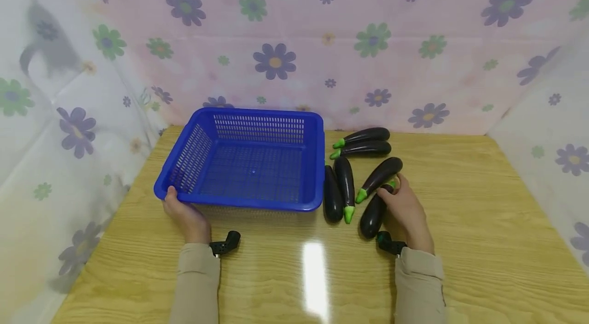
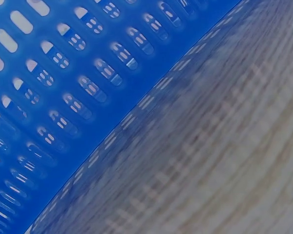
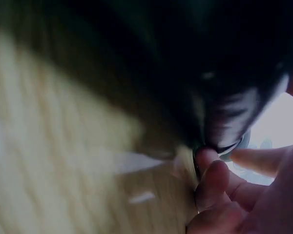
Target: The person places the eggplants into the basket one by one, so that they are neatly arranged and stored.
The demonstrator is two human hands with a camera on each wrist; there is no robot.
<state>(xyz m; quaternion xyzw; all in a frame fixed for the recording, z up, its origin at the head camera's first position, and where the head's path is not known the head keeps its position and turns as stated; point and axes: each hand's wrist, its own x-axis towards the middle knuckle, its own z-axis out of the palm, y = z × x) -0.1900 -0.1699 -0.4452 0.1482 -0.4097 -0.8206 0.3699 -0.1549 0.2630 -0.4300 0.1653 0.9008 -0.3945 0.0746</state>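
A blue plastic basket (image 1: 253,170) with slotted walls stands at the left of the table; nothing lies inside. At its front left corner my left hand (image 1: 187,217) grips the rim, thumb on top and the other fingers hidden beneath. The basket's wall (image 2: 102,92) fills much of the left wrist view. My right hand (image 1: 406,206) pinches an eggplant (image 1: 374,215) by its green stem end, its fat end pointing toward me. In the right wrist view that eggplant (image 3: 234,112) looms dark and blurred, fingers (image 3: 217,183) curled at its far end. Another eggplant (image 1: 380,177) lies just beyond.
Right of the basket, two eggplants (image 1: 342,188) lie side by side, close to its wall. Behind them two more eggplants (image 1: 368,142) lie sideways near the flowered cloth backdrop (image 1: 299,32). Wood-grain table (image 1: 488,242) extends to the right. Dark wrist devices (image 1: 225,245) sit at both cuffs.
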